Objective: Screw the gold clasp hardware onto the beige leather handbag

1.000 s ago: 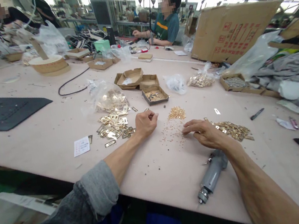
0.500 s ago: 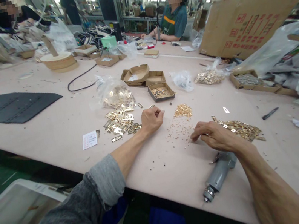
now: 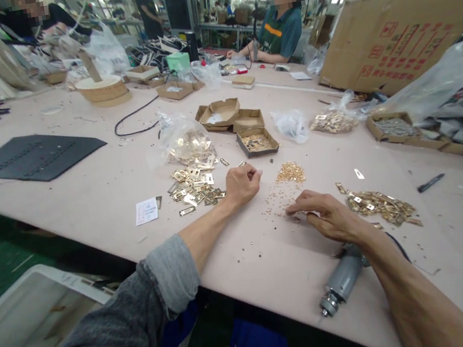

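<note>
My left hand [image 3: 243, 185] is closed with its fingers curled in; what it holds, if anything, is hidden. It rests between a pile of gold metal plates [image 3: 193, 186] and a heap of tiny gold pieces [image 3: 290, 172]. My right hand [image 3: 324, 212] reaches down to the tabletop, its index finger stretched out over scattered tiny pieces [image 3: 275, 201] and its thumb apart from it. Beyond its wrist lies a second pile of gold plates [image 3: 383, 207]. A grey power screwdriver [image 3: 342, 280] lies below my right hand, partly hidden by the forearm.
An open cardboard tray [image 3: 257, 142] holds small gold parts. Clear plastic bags [image 3: 188, 142] of plates stand behind. A black sheet [image 3: 36, 157] lies at left, a pen [image 3: 431, 183] at right. A large carton [image 3: 405, 41] stands behind; a co-worker [image 3: 285, 28] sits across the table.
The view has turned slightly left, so everything sits further right. My right hand has moved left across the scattered pieces. My left hand stays closed in place.
</note>
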{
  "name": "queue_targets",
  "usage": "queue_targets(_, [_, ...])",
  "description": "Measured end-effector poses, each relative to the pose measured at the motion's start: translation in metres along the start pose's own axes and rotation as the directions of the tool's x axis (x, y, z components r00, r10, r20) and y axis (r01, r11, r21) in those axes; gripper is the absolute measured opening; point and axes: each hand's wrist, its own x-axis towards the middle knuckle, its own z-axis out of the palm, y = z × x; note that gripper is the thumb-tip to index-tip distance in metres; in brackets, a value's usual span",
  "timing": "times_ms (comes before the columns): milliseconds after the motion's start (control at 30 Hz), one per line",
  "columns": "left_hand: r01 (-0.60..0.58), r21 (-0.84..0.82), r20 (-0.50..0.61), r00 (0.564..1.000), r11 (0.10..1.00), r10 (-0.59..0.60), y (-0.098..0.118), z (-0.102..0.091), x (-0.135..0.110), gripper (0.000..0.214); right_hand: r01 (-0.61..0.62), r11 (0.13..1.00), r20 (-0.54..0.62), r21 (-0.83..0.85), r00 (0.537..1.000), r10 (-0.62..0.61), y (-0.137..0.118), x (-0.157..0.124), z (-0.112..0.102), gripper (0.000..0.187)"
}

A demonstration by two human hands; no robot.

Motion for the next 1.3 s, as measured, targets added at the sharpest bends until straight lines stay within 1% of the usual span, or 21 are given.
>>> queue_targets(67, [0.001, 0.002, 0.004, 1.0, 1.0, -0.001, -0.001, 0.0, 0.0, 0.018, 0.013, 1.0, -0.024, 0.01, 1.0, -0.013, 0.001, 0.0, 0.0, 0.047])
queue_targets(133, [-0.002, 0.004, 0.003, 1.0, 1.0, 0.002, -0.002, 0.001, 0.0, 0.018, 0.018, 1.0, -0.019, 0.012, 1.0, -0.018, 0.0, 0.001, 0.002, 0.049])
queue_targets(200, [-0.005, 0.005, 0.002, 1.0, 1.0, 0.005, -0.002, 0.001, 0.001, 0.019, 0.026, 1.0, 0.003, 0.011, 1.0, -0.026, -0.003, 0.002, 0.003, 0.055])
queue_targets(267, [-0.004, 0.006, 0.005, 1.0, 1.0, 0.004, -0.003, 0.001, 0.001, 0.019, 0.032, 0.999, 0.043, 0.009, 0.999, -0.032, -0.005, 0.003, 0.004, 0.056])
queue_targets(367, [-0.001, 0.008, 0.013, 1.0, 1.0, 0.001, -0.002, 0.001, 0.001, 0.019, 0.038, 0.999, 0.078, 0.03, 0.996, -0.04, -0.006, 0.003, 0.002, 0.044])
queue_targets(433, [-0.004, 0.008, 0.013, 1.0, 1.0, 0.004, -0.002, 0.001, 0.001, 0.02, 0.051, 0.997, 0.051, 0.057, 0.997, -0.054, -0.004, 0.003, 0.002, 0.037])
queue_targets(467, [-0.007, 0.008, 0.012, 1.0, 1.0, 0.007, -0.002, 0.0, 0.001, 0.02, 0.062, 0.996, 0.029, 0.067, 0.998, -0.064, -0.003, 0.003, 0.002, 0.036])
queue_targets(533, [-0.011, 0.012, 0.012, 1.0, 1.0, 0.011, -0.002, 0.0, 0.001, 0.019, 0.078, 0.995, -0.004, 0.062, 0.997, -0.078, -0.001, 0.003, 0.003, 0.042])
queue_targets(567, [-0.011, 0.014, 0.013, 1.0, 1.0, 0.011, -0.002, 0.001, 0.001, 0.019, 0.082, 0.996, -0.003, 0.048, 0.997, -0.081, -0.001, 0.003, 0.004, 0.046])
queue_targets(667, [-0.005, 0.011, 0.014, 1.0, 1.0, 0.005, -0.003, 0.001, 0.0, 0.018, 0.078, 0.997, 0.042, -0.01, 0.996, -0.077, -0.001, 0.003, 0.007, 0.054])
queue_targets(733, [-0.003, 0.002, 0.015, 1.0, 1.0, 0.003, -0.004, 0.001, 0.0, 0.018, 0.074, 0.997, 0.049, -0.021, 0.996, -0.073, 0.0, 0.003, 0.008, 0.052])
queue_targets(800, [-0.006, -0.005, 0.014, 1.0, 1.0, 0.006, -0.004, 0.002, 0.0, 0.018, 0.079, 0.997, 0.026, -0.007, 0.997, -0.079, 0.001, 0.003, 0.009, 0.05])
queue_targets(867, [-0.01, -0.001, 0.014, 1.0, 1.0, 0.01, -0.003, 0.002, 0.0, 0.018, 0.091, 0.996, 0.01, -0.007, 0.996, -0.091, 0.001, 0.003, 0.01, 0.053])
queue_targets(967, [-0.006, 0.008, 0.022, 1.0, 1.0, 0.006, -0.003, 0.001, 0.001, 0.018, 0.119, 0.991, 0.007, -0.066, 0.993, -0.118, 0.0, 0.003, 0.013, 0.057])
queue_targets(1133, [0.0, 0.005, 0.019, 1.0, 1.0, 0.0, -0.002, 0.001, 0.001, 0.017, 0.123, 0.986, -0.014, -0.116, 0.992, -0.125, -0.001, 0.002, 0.016, 0.053])
queue_targets(1233, [0.0, 0.016, 0.02, 1.0, 1.0, 0.0, -0.002, 0.001, 0.001, 0.017, 0.137, 0.982, -0.009, -0.133, 0.99, -0.14, -0.004, 0.003, 0.018, 0.063])
queue_targets(1300, [-0.007, 0.018, 0.02, 1.0, 1.0, 0.007, -0.002, 0.001, 0.001, 0.018, 0.155, 0.975, 0.031, -0.158, 0.988, -0.153, -0.007, 0.005, 0.02, 0.072])
